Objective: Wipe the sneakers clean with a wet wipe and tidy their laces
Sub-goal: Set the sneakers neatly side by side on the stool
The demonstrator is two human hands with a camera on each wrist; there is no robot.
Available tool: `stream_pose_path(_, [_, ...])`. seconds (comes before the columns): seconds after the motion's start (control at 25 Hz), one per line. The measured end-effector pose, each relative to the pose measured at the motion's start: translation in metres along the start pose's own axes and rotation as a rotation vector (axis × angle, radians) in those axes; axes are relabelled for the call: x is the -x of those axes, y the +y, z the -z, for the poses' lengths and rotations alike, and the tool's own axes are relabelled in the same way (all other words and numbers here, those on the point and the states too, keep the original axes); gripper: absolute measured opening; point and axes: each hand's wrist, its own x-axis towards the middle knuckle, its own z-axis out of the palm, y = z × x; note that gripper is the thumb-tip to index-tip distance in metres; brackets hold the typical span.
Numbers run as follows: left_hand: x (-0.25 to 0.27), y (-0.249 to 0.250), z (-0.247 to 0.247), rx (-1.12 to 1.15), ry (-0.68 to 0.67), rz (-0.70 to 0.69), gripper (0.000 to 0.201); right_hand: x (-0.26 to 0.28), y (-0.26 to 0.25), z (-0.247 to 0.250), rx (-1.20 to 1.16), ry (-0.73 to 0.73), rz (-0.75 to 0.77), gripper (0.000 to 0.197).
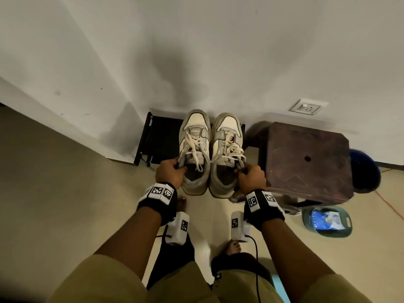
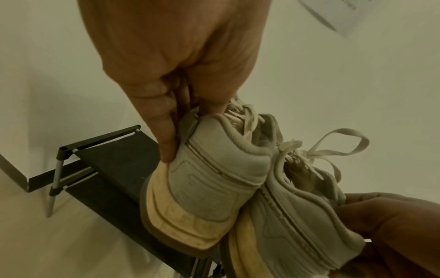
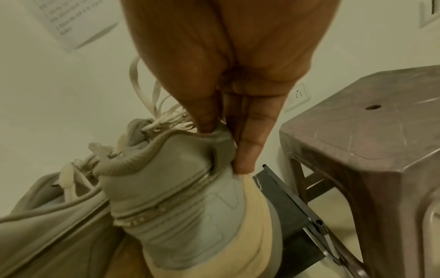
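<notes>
Two grey and cream sneakers, the left sneaker (image 1: 194, 149) and right sneaker (image 1: 227, 154), hang side by side above a black shoe rack (image 1: 157, 141). Left hand (image 1: 169, 173) and right hand (image 1: 251, 178) each pinch a collar, grip clamped. Laces (image 1: 231, 149) dangle loose beside a brown stool (image 1: 306, 160).

Two sneakers (image 1: 209, 149) of matt grey suede-like panels and worn, cream leather-look toes, with flat woven cotton-like laces (image 1: 194, 147) and yellowed rubber soles, above a shoe rack (image 2: 114, 169) of dull black fabric stretched on thin metal tubes with plastic joints. Beside it, a brown moulded plastic stool (image 1: 306, 158), its faintly glossy top scuffed and scratched. The floor (image 1: 54, 182) is smooth beige tile; the wall (image 1: 218, 40), matt off-white paint
</notes>
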Motion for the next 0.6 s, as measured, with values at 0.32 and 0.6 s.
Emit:
stream_pose_path(0.32, [-0.181, -0.065, -0.029, -0.005, -0.089, 0.047, 0.032, -0.135, -0.016, -0.139, -0.053, 0.012, -0.153, 0.034])
stream_pose_path(0.6, [-0.292, -0.117, -0.079, -0.102, -0.094, 0.031, 0.034, -0.236, 0.006, -0.213, 0.001, -0.01, -0.2, 0.033])
